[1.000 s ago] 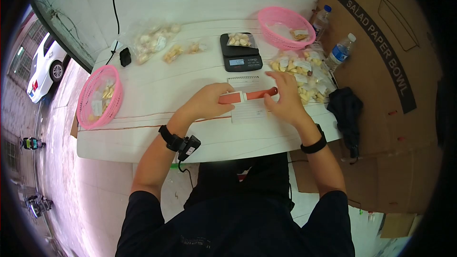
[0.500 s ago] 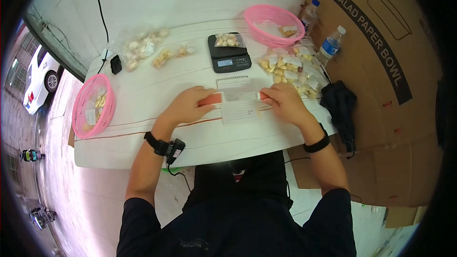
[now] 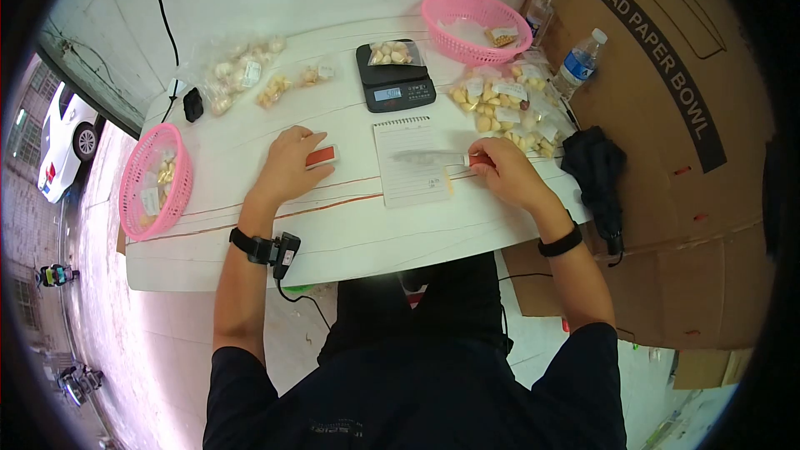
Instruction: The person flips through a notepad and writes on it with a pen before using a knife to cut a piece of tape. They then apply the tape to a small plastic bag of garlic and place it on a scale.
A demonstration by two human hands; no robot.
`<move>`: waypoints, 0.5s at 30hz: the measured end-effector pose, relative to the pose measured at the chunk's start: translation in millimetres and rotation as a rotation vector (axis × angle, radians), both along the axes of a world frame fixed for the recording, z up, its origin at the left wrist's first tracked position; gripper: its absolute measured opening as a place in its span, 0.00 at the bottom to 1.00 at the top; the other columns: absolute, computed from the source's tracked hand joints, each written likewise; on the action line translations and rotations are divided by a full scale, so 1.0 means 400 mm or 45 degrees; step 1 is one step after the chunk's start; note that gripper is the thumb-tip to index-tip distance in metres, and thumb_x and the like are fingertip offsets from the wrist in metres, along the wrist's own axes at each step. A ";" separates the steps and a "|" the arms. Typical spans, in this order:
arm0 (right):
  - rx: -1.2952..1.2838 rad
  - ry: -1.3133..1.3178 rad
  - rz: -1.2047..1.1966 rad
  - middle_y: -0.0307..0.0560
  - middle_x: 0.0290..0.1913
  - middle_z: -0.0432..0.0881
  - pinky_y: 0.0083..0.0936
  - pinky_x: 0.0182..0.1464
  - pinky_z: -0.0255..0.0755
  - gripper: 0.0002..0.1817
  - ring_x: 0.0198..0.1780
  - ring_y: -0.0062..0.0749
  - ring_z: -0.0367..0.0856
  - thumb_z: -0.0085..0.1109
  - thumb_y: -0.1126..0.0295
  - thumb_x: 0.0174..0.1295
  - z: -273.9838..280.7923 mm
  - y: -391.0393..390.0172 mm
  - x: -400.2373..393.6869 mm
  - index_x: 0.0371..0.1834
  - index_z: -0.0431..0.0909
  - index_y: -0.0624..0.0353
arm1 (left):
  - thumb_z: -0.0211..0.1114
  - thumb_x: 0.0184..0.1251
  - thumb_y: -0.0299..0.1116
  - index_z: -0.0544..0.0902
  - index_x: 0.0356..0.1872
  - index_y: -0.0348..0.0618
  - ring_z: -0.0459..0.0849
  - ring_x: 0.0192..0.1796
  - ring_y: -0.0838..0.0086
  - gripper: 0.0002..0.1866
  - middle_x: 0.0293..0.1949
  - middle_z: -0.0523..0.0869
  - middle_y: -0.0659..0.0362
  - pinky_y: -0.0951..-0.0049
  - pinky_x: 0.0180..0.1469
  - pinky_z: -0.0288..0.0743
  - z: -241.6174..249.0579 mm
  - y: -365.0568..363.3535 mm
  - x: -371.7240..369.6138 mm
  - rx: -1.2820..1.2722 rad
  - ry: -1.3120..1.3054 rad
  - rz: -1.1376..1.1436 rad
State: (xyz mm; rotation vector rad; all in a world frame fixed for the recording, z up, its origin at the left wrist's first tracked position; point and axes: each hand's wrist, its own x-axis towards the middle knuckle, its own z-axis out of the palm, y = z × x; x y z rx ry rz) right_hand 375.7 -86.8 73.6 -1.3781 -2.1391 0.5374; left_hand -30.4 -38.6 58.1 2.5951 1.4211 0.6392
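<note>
My left hand (image 3: pixel 287 162) is closed on a short flat red-and-white sheath (image 3: pixel 322 156), held above the table left of the notepad. My right hand (image 3: pixel 502 168) grips the red handle of a knife (image 3: pixel 429 157). Its blade looks blurred and points left, across the spiral notepad (image 3: pixel 412 187). Some handwriting shows near the lower right of the notepad page. Behind the notepad, a black digital scale (image 3: pixel 398 98) bears a clear bag of pale pieces (image 3: pixel 392 52).
Several bags of pale yellow pieces (image 3: pixel 500 104) lie right of the scale; bagged items (image 3: pixel 237 75) sit back left. Pink baskets (image 3: pixel 185 187) stand at left and back right (image 3: pixel 442 29). Bottles (image 3: pixel 577 67), a folded black umbrella (image 3: pixel 593 175) and a large carton (image 3: pixel 642 158) line the right side.
My hands have moved apart. The sheath in my left hand has gone left, away from the knife, and the blade now shows over the notepad. The camera view has shifted slightly.
</note>
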 end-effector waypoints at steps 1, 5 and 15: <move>-0.022 -0.029 0.017 0.51 0.41 0.85 0.42 0.52 0.73 0.10 0.47 0.52 0.79 0.64 0.73 0.62 0.002 0.001 0.000 0.46 0.82 0.59 | 0.74 0.58 0.35 0.86 0.55 0.39 0.81 0.51 0.54 0.23 0.46 0.83 0.49 0.60 0.56 0.76 0.015 -0.006 0.020 0.004 -0.100 -0.009; 0.030 -0.023 0.026 0.52 0.41 0.85 0.41 0.51 0.72 0.07 0.47 0.52 0.80 0.61 0.72 0.65 -0.016 0.016 0.009 0.43 0.82 0.60 | 0.73 0.62 0.35 0.87 0.51 0.37 0.84 0.48 0.57 0.19 0.47 0.85 0.49 0.62 0.50 0.79 0.057 -0.031 0.106 -0.172 -0.489 -0.021; -0.079 -0.076 0.145 0.51 0.36 0.81 0.40 0.52 0.72 0.07 0.47 0.49 0.78 0.57 0.71 0.69 -0.053 0.073 0.017 0.38 0.85 0.59 | 0.72 0.64 0.32 0.88 0.43 0.38 0.85 0.46 0.60 0.11 0.40 0.87 0.53 0.65 0.50 0.78 0.015 -0.013 0.251 -0.121 -0.551 -0.144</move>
